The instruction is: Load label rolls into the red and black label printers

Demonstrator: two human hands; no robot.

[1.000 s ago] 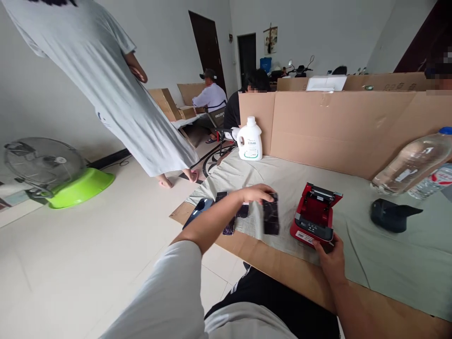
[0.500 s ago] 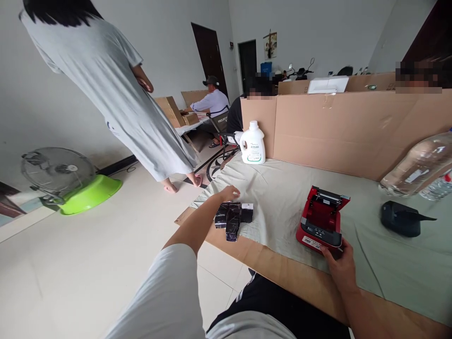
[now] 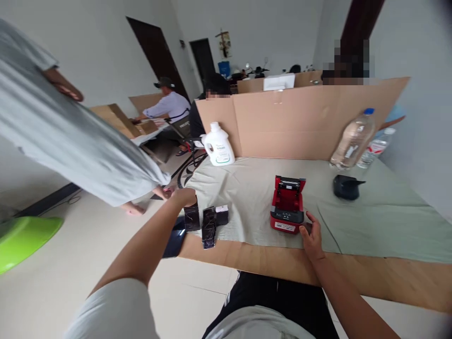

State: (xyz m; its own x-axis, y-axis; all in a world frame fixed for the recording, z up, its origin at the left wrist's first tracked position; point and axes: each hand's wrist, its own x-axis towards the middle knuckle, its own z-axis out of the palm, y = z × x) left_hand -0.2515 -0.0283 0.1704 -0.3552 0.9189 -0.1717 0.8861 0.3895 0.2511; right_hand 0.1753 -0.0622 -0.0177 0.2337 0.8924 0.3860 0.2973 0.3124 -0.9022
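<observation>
A small red-and-black label printer [image 3: 287,212], lid raised, sits on the cloth before me. My right hand [image 3: 312,238] is at its right front corner, thumb against or very near the casing and fingers apart. My left hand [image 3: 185,197] is closed at the far end of a black-wrapped block [image 3: 192,219], fingertips mostly hidden. To its right lie a second black-wrapped block [image 3: 209,228], reaching over the table edge, and a shorter black block [image 3: 222,216] with a white end. A flat dark glossy object [image 3: 175,239], partly behind my left forearm, shows at the table's left edge.
A white jug [image 3: 219,146] stands before a cardboard partition [image 3: 282,122]. On the right are two plastic bottles [image 3: 353,141] and a black device [image 3: 346,187]. A person in a grey dress [image 3: 81,132] stands at left; others sit beyond.
My view has turned right. My left hand has closed at the leftmost block, which now lies apart from the middle one. My right hand's fingers have loosened beside the printer.
</observation>
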